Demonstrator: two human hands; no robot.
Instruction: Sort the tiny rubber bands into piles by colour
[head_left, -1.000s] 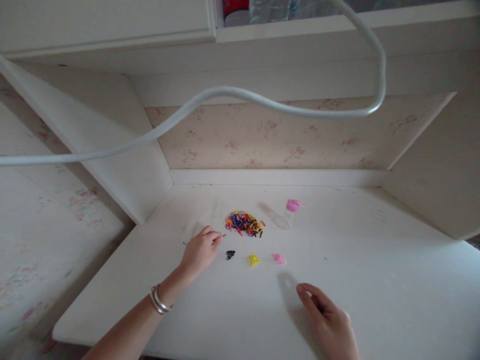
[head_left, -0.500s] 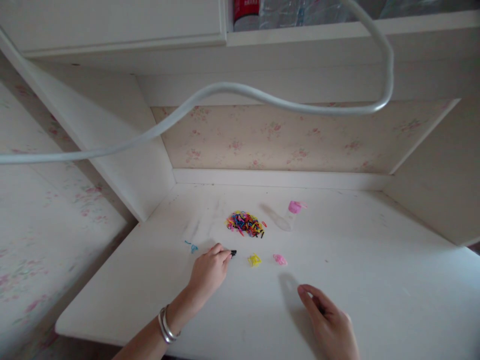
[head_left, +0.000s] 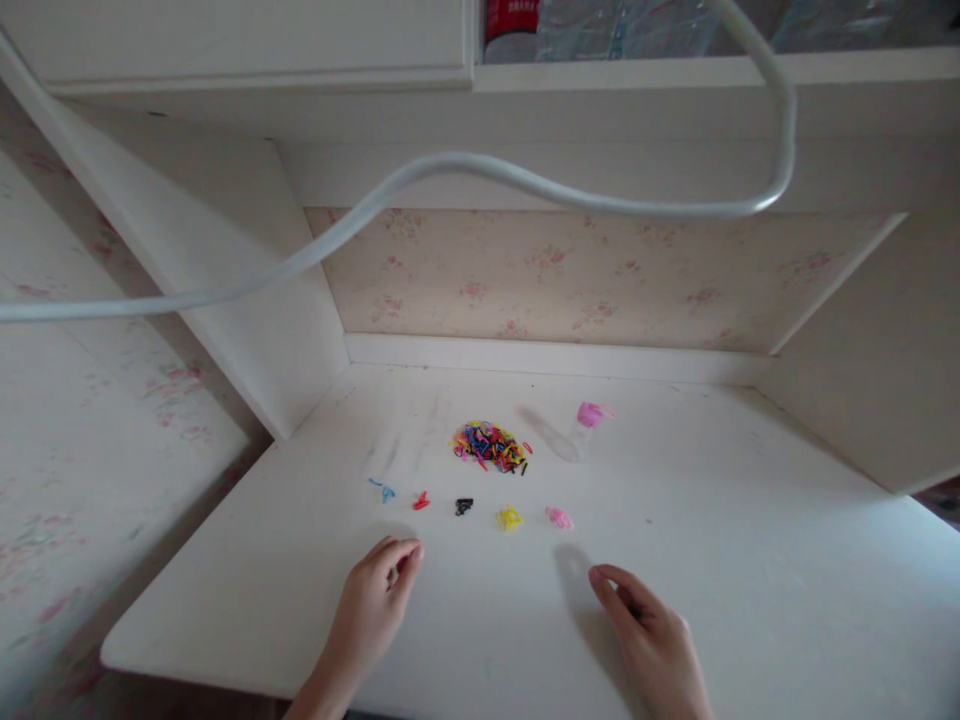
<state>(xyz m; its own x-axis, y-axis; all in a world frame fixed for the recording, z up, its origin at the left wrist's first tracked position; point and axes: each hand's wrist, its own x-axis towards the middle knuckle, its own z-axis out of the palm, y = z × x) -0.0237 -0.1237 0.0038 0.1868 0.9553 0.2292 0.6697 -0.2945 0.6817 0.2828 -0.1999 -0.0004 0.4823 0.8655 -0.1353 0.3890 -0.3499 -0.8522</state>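
A heap of mixed coloured rubber bands lies in the middle of the white desk. In front of it runs a row of small sorted clusters: blue, red, black, yellow, pink. My left hand rests on the desk below the red and black clusters, fingers loosely curled, with nothing seen in it. My right hand lies near the front edge, right of centre, fingers loosely bent, empty. A clear small bottle with a pink cap lies right of the heap.
A white cable loops across the view close to the camera. The desk sits in an alcove with floral wallpaper behind and side panels left and right. A shelf above holds bottles.
My left hand went from near the heap down to the black cluster, then drew back toward the front edge. A red cluster now shows between blue and black. The right hand stayed put.
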